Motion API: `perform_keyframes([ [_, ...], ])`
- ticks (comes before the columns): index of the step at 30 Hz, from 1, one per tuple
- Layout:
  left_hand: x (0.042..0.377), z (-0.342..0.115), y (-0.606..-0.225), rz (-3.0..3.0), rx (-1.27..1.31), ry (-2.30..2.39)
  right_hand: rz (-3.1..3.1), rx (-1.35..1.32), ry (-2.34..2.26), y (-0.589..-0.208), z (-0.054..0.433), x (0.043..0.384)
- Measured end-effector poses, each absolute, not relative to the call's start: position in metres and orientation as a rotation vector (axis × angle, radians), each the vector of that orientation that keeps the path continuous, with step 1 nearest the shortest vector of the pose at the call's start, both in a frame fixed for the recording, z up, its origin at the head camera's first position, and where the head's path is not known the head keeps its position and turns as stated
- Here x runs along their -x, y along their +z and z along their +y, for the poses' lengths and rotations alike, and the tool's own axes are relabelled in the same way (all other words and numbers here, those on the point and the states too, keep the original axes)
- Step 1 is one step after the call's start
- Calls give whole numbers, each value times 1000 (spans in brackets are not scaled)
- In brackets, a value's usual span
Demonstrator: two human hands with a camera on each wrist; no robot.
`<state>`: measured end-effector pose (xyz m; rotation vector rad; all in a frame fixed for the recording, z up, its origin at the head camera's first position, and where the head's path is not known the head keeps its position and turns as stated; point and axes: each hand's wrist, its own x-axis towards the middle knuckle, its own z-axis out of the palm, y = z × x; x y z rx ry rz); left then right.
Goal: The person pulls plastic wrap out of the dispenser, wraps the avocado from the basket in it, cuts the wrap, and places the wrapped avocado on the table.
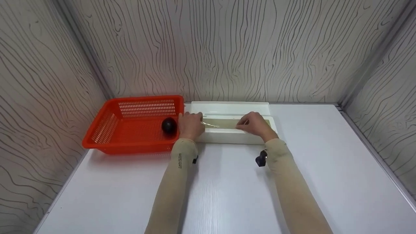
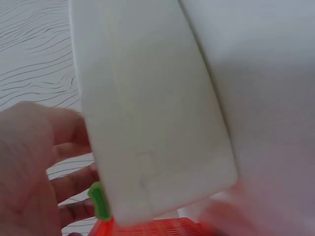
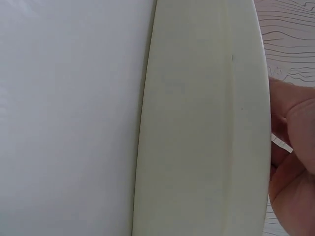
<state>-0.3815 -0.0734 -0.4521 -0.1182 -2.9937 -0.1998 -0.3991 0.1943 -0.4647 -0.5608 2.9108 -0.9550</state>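
A long white box lies along the table's back, with a white lid raised behind it and a pale beige strip inside. Over its left end, my left hand has bent fingers; the box hides their tips in the left wrist view. A green tab sits at the box edge beside those fingers. Shiny clear film runs rightward from the left hand along the opening. Toward the right end, my right hand pinches thumb and forefinger together at the opening, apparently on the film's edge. In the right wrist view the box wall hides its fingertips.
A red plastic basket with slotted sides stands left of the box, close to my left hand. Inside it lies a dark round object. Patterned wall panels enclose the white table at the back and sides.
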Motion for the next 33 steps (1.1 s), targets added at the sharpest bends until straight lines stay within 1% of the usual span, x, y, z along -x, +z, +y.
perform_keyframes([
  [4, 384, -76, -450, -2984, 157, -173, 2896, 568, -951, -464, 195, 402],
  [12, 388, -80, -459, -2848, 204, -127, 2898, 642, -916, -466, 193, 403],
  [18, 390, -80, -459, -2815, 247, -54, 2892, 618, -982, -467, 194, 399],
  [24, 391, -82, -460, -2784, 268, -42, 2883, 598, -1001, -465, 177, 399],
  [28, 392, -82, -460, -2766, 280, -34, 2909, 589, -957, -460, 169, 400],
  [33, 392, -82, -461, -2779, 294, 3, 2970, 553, -825, -458, 179, 400],
])
